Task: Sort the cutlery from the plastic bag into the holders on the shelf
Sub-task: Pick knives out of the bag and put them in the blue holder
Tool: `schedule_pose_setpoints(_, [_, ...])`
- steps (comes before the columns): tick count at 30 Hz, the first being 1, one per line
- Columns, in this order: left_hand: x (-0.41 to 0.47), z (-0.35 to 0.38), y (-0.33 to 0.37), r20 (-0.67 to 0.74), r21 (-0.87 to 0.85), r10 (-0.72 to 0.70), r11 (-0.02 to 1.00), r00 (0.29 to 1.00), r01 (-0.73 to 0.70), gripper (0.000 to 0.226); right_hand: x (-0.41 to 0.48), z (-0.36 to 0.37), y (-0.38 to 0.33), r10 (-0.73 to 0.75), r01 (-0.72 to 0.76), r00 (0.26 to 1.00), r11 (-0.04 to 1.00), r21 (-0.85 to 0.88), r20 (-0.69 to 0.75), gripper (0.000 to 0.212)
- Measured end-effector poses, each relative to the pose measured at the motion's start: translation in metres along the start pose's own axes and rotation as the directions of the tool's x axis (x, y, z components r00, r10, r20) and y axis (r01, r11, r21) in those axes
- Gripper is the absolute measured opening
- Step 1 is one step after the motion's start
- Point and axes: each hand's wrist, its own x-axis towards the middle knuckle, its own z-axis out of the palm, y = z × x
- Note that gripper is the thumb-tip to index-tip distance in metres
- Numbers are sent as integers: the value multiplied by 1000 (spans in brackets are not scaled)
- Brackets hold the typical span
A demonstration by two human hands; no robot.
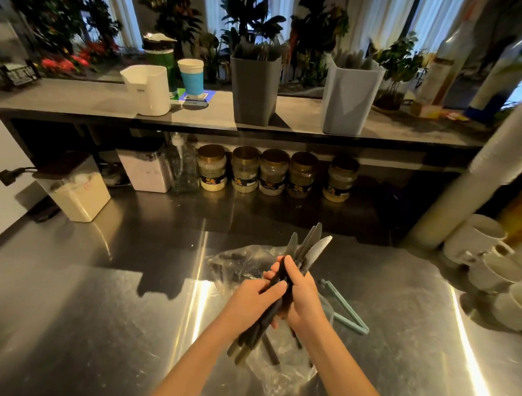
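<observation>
Both hands were holding one bundle of dark knives [306,250] above the steel counter [99,310]. The left hand [251,299] had its fingers curled round the handles from the left side. The right hand [301,298] gripped the same bundle from the right, with the thumb laid over it. The blades pointed up and away, toward the shelf [78,100]. The handles hung down over the plastic bag [236,262], which lay open and crumpled on the counter, directly under the hands. A few dark handles seemed to lie inside the bag, but the blur did not let me count them. A light blue clip [346,309] lay just beside the bag on the right.

On the shelf stood a dark grey holder [254,89] and, well apart to its right, a light grey holder [349,97]. Each one already had cutlery standing in it. In the dark one I thought I saw fork tines; in the light one I could not tell the kind.

In my judgement the task was somewhere in the middle. Part of the cutlery was sorted, this bundle was not yet placed in any holder, and what lay in the bag was left to sort after it.
</observation>
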Motion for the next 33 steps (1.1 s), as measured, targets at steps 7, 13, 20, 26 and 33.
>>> schedule_pose_setpoints(7, [8, 25, -11, -101, 172, 218, 965, 971, -198, 34, -1, -6, -7, -183, 159, 978, 966, -205, -101, 19])
schedule_pose_setpoints(13, [13, 35, -16, -189, 26, 216, 976, 958, -215, 34, -3, -7, -13, -203, 183, 974, 967, -178, -98, 17])
schedule_pose_setpoints(20, [25, 44, -22, -257, 98, 220, 975, 941, -201, 31, 0, -16, -22, -206, 209, 971, 978, 17, -120, 18])
schedule_pose_setpoints(26, [32, 49, -21, -136, 198, 225, 960, 965, -197, 17, 7, -25, -22, -204, 172, 954, 973, -153, -220, 14])
schedule_pose_setpoints(33, [33, 44, -21, -135, 126, 210, 973, 968, -194, 23, 5, -27, -23, -133, 110, 973, 986, -127, -187, 20])
